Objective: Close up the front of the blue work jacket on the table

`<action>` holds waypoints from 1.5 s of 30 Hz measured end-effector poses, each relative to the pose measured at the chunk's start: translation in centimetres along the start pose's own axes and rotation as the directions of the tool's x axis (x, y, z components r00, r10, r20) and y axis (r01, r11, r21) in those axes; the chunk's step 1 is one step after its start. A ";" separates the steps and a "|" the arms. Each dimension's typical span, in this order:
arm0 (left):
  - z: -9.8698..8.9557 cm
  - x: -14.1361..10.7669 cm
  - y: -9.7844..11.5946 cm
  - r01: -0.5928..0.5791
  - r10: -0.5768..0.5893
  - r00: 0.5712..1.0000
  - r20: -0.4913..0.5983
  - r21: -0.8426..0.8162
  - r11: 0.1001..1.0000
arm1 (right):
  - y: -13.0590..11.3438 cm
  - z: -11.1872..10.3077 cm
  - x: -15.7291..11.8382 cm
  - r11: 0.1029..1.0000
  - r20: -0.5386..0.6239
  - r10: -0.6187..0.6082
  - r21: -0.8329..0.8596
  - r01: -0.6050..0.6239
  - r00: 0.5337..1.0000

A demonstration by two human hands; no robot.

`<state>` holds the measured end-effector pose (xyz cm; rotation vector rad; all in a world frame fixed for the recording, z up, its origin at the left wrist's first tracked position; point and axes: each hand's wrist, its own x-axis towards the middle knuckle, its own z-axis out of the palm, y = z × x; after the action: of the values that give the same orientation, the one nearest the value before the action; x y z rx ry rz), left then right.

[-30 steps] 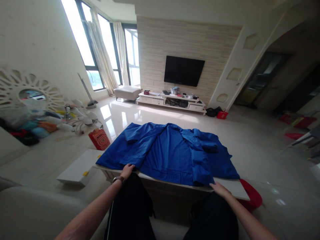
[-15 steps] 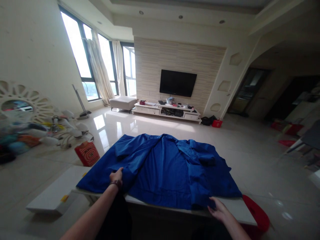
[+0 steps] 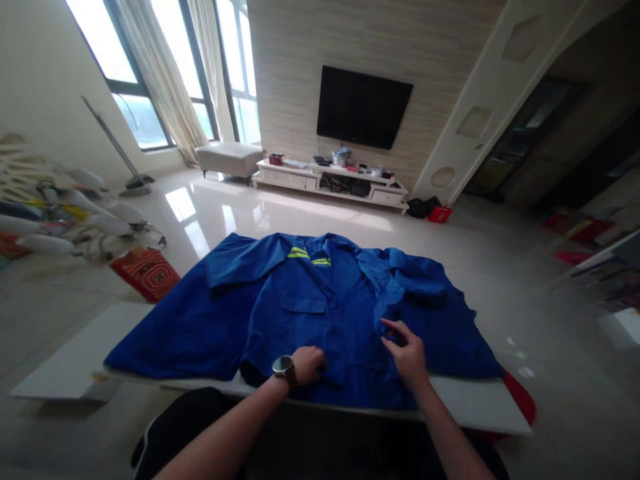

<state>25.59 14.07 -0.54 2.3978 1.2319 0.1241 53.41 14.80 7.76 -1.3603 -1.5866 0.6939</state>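
Observation:
A blue work jacket [image 3: 295, 333] lies front side up across a low white table [image 3: 480, 403], over more blue fabric [image 3: 175, 333]. Its left front panel covers the middle, showing a pocket flap [image 3: 303, 305] and yellow stripes [image 3: 299, 253] near the chest. My left hand [image 3: 309, 365], with a watch [image 3: 283, 366] on the wrist, is closed at the lower front edge of that panel. Higher up on the right, my right hand [image 3: 407, 350] pinches the other front edge of the jacket between thumb and fingers.
A red patterned bag [image 3: 145, 273] stands on the floor left of the table, near a white board-like surface [image 3: 75, 353]. Something red [image 3: 520, 397] shows under the table's right end. Farther off are a TV stand [image 3: 285, 177], an upholstered bench [image 3: 230, 159] and floor clutter at left.
My left hand has brought the left front panel rightward over the jacket's middle, so the stripes and pocket flap now show. My right hand has moved up from the hem. The view has tilted down.

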 end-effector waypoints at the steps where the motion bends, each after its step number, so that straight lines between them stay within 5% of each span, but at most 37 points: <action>1: 0.3 0.1 -0.4 -0.007 0.007 1.000 0.014 -0.011 1.000 | -0.1 1.9 0.4 0.999 0.180 -0.006 0.036 -0.001 0.984; 3: 0.1 0.2 -0.8 -0.017 0.018 0.999 0.047 -0.019 1.000 | 0.7 5.5 0.7 0.995 0.367 0.049 0.067 -0.079 0.929; 6: -0.9 0.2 -0.3 -0.016 0.017 0.997 0.080 -0.010 1.000 | 2.4 9.5 0.5 0.979 0.430 0.168 0.036 -0.203 0.887; 9: -1.5 0.4 1.0 -0.027 0.025 0.995 0.098 0.018 0.999 | 2.6 11.3 0.8 0.971 0.459 0.197 0.032 -0.237 0.866; 17: -0.7 2.0 3.7 -0.150 0.147 0.985 0.089 0.036 0.988 | 2.1 10.4 3.4 0.859 0.403 0.411 0.129 -0.495 0.818; 20: -1.0 2.7 3.7 -0.145 0.145 0.987 0.067 0.000 0.989 | 2.1 9.7 3.4 0.847 0.442 0.434 0.096 -0.522 0.785; 23: -1.4 3.1 3.6 -0.125 0.126 0.989 0.081 -0.024 0.992 | 1.7 9.3 3.2 0.871 0.416 0.428 0.046 -0.488 0.802; 27: -2.4 2.8 3.9 -0.104 0.105 0.994 0.029 -0.024 0.994 | 1.4 8.8 3.6 0.917 0.254 0.365 0.071 -0.394 0.896; 30: -3.5 2.5 3.5 -0.053 0.042 0.995 -0.091 -0.121 0.991 | 1.4 7.1 4.8 0.965 -0.061 0.244 0.118 -0.236 0.968; 32: -4.2 2.5 2.6 -0.015 -0.039 0.979 -0.199 -0.261 0.965 | 1.4 5.6 5.9 0.993 -0.403 0.108 0.077 -0.084 0.909; 34: -4.6 2.8 1.4 -0.003 -0.118 0.957 -0.264 -0.419 0.908 | 1.2 4.5 6.7 1.000 -0.597 -0.009 0.002 0.013 0.802; 36: -4.8 3.2 0.1 -0.003 -0.159 0.956 -0.247 -0.550 0.835 | 1.0 4.3 6.8 0.999 -0.524 -0.046 -0.005 0.050 0.850; 39: -5.0 3.9 -1.2 0.012 -0.161 0.976 -0.145 -0.706 0.708 | 0.9 5.7 5.9 0.997 -0.093 -0.028 0.070 0.035 0.995; 41: -5.2 4.2 -1.5 0.030 -0.148 0.985 -0.084 -0.772 0.635 | 0.9 6.9 5.3 0.994 0.129 -0.004 0.106 -0.010 0.992; 45: -5.5 4.2 -1.2 0.032 -0.071 0.997 -0.019 -0.756 0.653 | 1.3 8.0 4.8 0.985 0.309 0.074 0.127 -0.118 0.948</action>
<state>25.70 19.83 3.45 1.6163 0.9843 0.5675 46.98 20.79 4.46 -1.2749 -1.6778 1.1005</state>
